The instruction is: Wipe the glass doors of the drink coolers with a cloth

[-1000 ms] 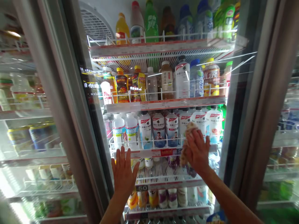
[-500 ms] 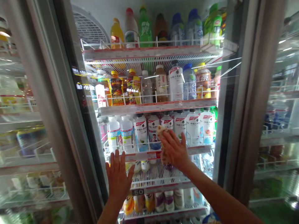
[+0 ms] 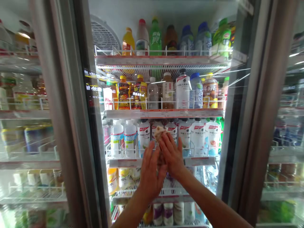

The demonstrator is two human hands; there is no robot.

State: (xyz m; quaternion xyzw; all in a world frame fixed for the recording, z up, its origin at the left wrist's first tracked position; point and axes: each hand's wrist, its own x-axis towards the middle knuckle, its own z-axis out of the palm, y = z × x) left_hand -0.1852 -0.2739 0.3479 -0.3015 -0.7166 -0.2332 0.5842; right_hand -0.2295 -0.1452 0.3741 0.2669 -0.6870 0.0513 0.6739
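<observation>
Hands, both raised at the glass cooler door point(image 3: 95, 142): right hand point(image 3: 172, 155) half closed over a crumpled tan cloth point(image 3: 159, 133), left hand point(image 3: 150, 174) open, spread just beside it; door shut, bottled drinks point(image 3: 198, 137) shelved behind, untouched.

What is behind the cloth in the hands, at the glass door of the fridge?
Behind the cloth stand white-labelled drink bottles on a shelf. The cloth and the right hand cover the lower parts of these bottles, so those labels cannot be seen.
</observation>
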